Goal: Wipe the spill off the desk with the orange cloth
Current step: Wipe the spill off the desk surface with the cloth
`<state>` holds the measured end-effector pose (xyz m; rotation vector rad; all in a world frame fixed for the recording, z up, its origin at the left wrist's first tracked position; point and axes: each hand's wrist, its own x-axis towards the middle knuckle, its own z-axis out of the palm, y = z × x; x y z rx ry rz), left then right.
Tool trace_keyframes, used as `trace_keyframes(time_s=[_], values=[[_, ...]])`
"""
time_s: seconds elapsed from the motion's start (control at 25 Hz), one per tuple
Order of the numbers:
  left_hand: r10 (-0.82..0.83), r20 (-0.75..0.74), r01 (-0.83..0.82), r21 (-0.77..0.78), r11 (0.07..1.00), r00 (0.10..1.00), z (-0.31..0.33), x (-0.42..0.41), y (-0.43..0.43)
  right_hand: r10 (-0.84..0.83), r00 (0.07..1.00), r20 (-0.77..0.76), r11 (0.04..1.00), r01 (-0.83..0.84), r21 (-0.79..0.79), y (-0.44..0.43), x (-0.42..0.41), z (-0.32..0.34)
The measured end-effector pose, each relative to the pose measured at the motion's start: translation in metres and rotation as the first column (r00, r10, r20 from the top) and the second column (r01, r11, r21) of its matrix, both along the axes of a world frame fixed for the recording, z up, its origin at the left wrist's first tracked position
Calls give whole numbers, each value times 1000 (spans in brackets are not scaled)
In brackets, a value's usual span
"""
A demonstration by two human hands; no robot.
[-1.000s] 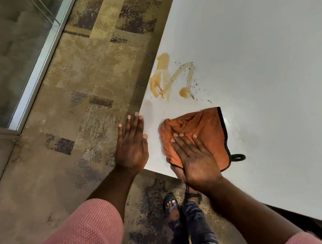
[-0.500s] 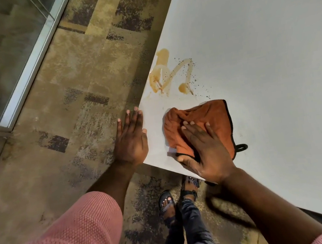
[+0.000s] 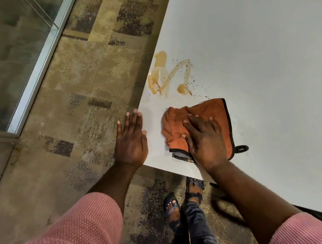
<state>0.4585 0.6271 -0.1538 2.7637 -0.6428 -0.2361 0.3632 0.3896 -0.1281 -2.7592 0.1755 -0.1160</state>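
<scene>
A brown spill point(image 3: 167, 77) with dark specks lies on the white desk point(image 3: 259, 50) close to its left edge. The orange cloth point(image 3: 206, 115), edged in black with a black loop, is bunched on the desk just below the spill. My right hand point(image 3: 204, 136) presses flat on the cloth, fingers spread, thumb tucked at its lower left fold. At the desk's left edge my left hand point(image 3: 131, 140) is held flat, fingers together, beside the corner and holding nothing.
The desk's near corner ends just below my hands. Patterned carpet point(image 3: 89, 90) covers the floor to the left, bounded by a glass partition with a metal frame point(image 3: 43, 53). My feet in sandals point(image 3: 179, 200) stand under the desk corner.
My right hand has slid the cloth up the desk towards the spill, and the cloth's left side has bunched up more. The left hand stays at the desk edge.
</scene>
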Motion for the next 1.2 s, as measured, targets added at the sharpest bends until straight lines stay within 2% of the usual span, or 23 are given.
trace_keyframes(time_s=[0.16,0.44,0.56,0.68,0.88,1.0,1.2], values=[[-3,17,3,-7,1000,1000,-3,0,1,26,999,24,1000,-26,3,-1,-18,-8],[-6,55,3,54,999,998,0,-3,-2,82,995,-54,996,-84,-29,-6,-87,-3],[-22,51,19,47,999,998,3,0,-7,91,993,-81,995,-94,-33,-6,-78,-4],[-29,35,29,19,999,999,5,8,-22,77,996,-42,997,-77,-1,-4,-59,-7],[-33,18,32,34,999,999,2,9,-34,92,994,53,994,-94,48,-9,12,-9],[-31,38,30,33,999,999,-1,7,-33,54,997,50,995,-58,80,-11,46,-10],[-44,39,43,28,999,998,3,7,-33,85,992,92,995,-90,47,-18,11,-10]])
